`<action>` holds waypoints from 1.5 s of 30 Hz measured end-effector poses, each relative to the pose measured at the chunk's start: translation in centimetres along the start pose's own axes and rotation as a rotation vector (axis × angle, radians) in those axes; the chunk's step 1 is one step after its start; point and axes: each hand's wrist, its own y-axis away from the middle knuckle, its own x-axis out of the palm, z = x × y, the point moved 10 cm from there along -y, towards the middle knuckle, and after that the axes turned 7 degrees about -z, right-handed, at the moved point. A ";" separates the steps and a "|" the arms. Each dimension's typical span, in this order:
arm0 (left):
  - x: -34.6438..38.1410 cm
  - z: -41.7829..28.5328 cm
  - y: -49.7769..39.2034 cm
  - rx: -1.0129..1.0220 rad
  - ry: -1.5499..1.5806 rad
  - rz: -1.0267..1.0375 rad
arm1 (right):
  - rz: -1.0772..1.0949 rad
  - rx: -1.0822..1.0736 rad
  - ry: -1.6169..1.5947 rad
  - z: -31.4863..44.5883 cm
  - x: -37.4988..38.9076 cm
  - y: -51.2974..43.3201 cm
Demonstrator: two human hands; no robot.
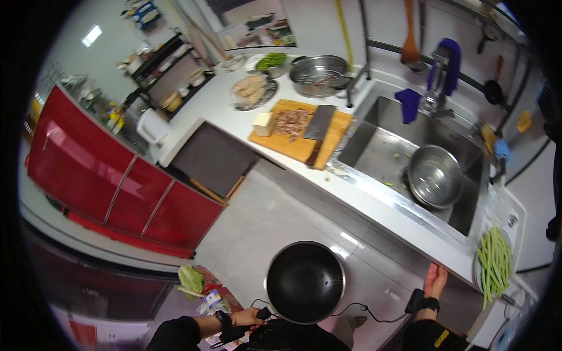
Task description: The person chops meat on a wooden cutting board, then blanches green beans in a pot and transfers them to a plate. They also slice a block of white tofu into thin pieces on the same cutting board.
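Note:
My left hand (248, 317) is closed around the black handle of a dark wok (305, 281), which is held level in front of my body above the floor. The wok holds no food, only small bright specks on its inner surface. My right hand (434, 279) reaches to the front edge of the white counter (408, 237), below the sink, palm up with its fingertips at or just under the edge; whether it touches is hard to tell. I see nothing held in it. Green beans (494, 263) lie in a bowl on the counter to its right.
The steel sink (373, 149) holds a metal bowl (434, 175). A cleaver (320, 123), chopped meat (292, 123) and a pale block (263, 124) lie on a wooden cutting board (285, 147). Behind stands a steamer pot (318, 74). A leafy cabbage (191, 280) is at lower left, near red cabinet panels (118, 180).

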 end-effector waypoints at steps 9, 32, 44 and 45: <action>0.7 -3.1 -0.7 -0.042 -0.202 0.134 | -0.095 0.026 0.140 -1.3 0.2 4.0; 22.5 -16.6 6.5 0.142 -1.001 0.826 | -0.743 0.067 0.544 -2.5 -27.2 57.5; 47.9 -5.8 17.4 0.149 -1.277 1.231 | -0.992 -0.281 0.333 -5.3 -38.8 67.9; 50.2 -4.2 18.3 0.167 -1.294 1.275 | -1.034 -0.280 0.265 -6.4 -39.8 68.7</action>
